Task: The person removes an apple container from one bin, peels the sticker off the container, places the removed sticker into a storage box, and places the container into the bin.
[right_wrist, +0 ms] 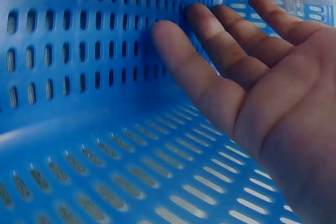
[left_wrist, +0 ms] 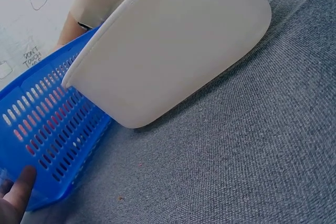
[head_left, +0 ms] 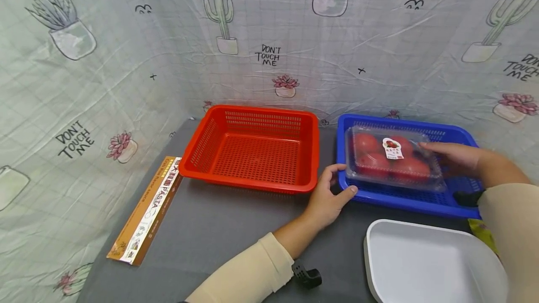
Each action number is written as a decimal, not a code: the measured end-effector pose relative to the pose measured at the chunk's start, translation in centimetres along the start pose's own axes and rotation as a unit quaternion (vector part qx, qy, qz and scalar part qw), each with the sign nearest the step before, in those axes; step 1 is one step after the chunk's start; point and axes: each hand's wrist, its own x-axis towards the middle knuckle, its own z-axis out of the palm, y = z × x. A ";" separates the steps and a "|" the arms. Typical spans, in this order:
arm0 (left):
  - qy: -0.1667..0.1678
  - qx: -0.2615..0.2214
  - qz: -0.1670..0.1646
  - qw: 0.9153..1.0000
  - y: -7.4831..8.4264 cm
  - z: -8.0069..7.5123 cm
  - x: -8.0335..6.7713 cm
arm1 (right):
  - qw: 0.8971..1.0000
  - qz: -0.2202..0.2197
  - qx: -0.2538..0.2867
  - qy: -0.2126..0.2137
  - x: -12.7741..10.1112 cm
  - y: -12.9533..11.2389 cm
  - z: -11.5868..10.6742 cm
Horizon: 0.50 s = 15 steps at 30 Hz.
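A clear plastic box of tomatoes (head_left: 372, 165) with a white label lies in the blue basket (head_left: 404, 207), tilted against its left side. My left hand (head_left: 326, 200) holds the front left corner of this basket from outside, with the thumb on the front wall and the fingers at the left wall. Inside the basket, my right hand (head_left: 456, 158) is at the right end of the box, its thumb over the lid. The right wrist view shows the fingers (right_wrist: 210, 87) extended beside the slotted wall, with clear plastic above them.
A red basket (head_left: 248, 183) stands left of the blue one. Further left lies a long orange and white pasta box (head_left: 147, 209). A white tub (head_left: 433, 265) is in front of the blue basket, near a yellow-green packet (head_left: 482, 233). A printed curtain (head_left: 252, 22) hangs behind.
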 end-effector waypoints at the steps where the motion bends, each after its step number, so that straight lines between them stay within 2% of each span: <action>1: 0.000 0.000 0.002 1.000 0.1 -0.1 0.0 | 1.000 -0.007 0.012 0.003 0.0 0.0 0.0; 7: -0.002 0.000 0.013 1.000 0.4 -0.4 0.0 | 0.997 -0.050 0.057 0.009 -0.2 -0.2 -0.2; 15: 0.004 -0.004 0.031 1.000 0.3 -0.8 0.1 | 0.992 -0.071 0.094 -0.035 -0.1 -0.4 -0.8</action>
